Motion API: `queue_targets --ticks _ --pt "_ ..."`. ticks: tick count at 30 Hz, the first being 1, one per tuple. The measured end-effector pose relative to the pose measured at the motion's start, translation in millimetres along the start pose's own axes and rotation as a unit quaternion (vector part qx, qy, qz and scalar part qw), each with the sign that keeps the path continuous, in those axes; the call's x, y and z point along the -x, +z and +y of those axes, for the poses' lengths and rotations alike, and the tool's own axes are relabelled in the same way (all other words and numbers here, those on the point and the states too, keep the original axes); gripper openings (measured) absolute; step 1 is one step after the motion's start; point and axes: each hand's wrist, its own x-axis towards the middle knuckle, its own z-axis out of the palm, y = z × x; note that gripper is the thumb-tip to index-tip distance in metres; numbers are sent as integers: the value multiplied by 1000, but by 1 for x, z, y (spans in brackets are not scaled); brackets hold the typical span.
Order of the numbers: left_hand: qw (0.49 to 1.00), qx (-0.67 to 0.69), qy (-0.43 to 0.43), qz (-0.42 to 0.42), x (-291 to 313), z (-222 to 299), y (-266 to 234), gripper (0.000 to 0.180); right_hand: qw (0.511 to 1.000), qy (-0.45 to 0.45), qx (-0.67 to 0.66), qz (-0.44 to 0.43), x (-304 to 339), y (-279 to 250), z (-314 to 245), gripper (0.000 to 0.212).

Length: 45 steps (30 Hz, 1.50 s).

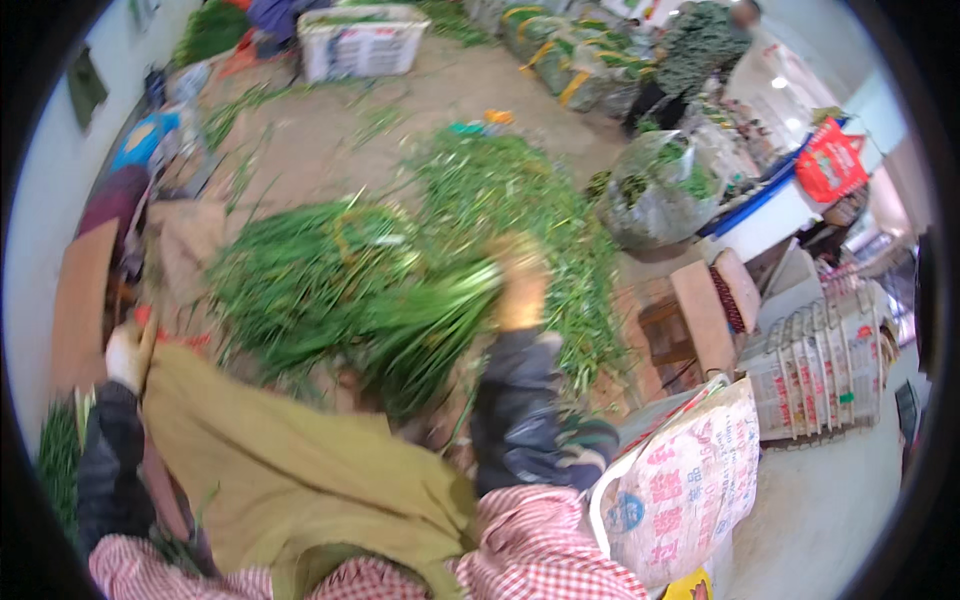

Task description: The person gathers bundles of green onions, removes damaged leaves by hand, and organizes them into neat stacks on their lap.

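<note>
My right hand (522, 285), in a yellow-orange glove smeared by motion, is closed around the pale ends of a bunch of garlic chives (425, 325). The long green leaves fan out to the left and down from it. Under and behind it lies a big heap of loose chives (500, 190), with a thick pile of chives (300, 260) to the left. My left hand (128, 355), in a pale glove, is curled beside the upper corner of the olive apron (290, 450) over my lap. A bit of red-orange shows at its fingertips; what it grips is unclear.
A printed white sack (690, 480) stands at my right, before stacked white crates (820, 360). Further off are a stuffed clear plastic bag (655, 200), a small wooden stool (668, 332), a white crate (362, 45) and a person (700, 45). Cardboard (85, 310) leans at the left.
</note>
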Motion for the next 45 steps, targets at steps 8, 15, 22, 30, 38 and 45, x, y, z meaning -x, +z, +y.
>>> queue_targets --ticks 8,15,22,30,38,45 --pt "997 24 29 -63 -39 49 -21 34 924 177 -338 -22 -81 -81 -59 24" --pt "804 344 276 -398 -41 246 27 104 819 200 -397 -363 -100 -4 -179 32" --pt "392 813 148 -404 1 267 37 84 666 327 -535 -403 -113 54 -201 34" --pt "256 912 -108 -300 -7 259 49 41 719 337 -449 -409 -42 71 -208 78" --pt "42 953 -159 -253 6 334 83 44 784 326 -155 -505 13 -43 -192 92" --pt "-31 881 -273 -386 106 380 87 63 537 636 8 -554 -7 -99 -199 39"
